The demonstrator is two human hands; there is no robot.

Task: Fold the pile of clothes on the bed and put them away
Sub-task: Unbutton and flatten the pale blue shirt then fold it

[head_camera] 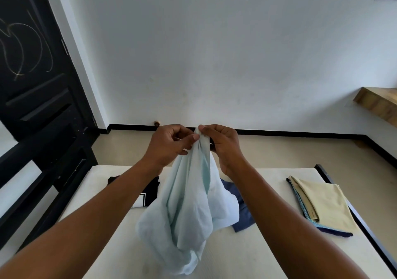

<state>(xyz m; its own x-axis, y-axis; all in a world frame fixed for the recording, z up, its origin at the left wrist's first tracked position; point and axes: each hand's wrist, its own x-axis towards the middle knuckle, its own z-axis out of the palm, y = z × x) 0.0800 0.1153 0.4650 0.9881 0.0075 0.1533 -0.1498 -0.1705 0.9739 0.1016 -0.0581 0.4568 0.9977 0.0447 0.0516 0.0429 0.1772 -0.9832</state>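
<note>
a pale blue garment was pinched at its top by the left hand and the right hand, held up with its bunched lower end resting on the bed, beside a folded beige pile.

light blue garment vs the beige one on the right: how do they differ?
The light blue garment hangs bunched, unfolded; the beige garment lies folded flat. The left hand and right hand pinch the light blue garment's top; the beige garment sits untouched atop other folded cloths. Both are plain, unpatterned fabric.
</note>
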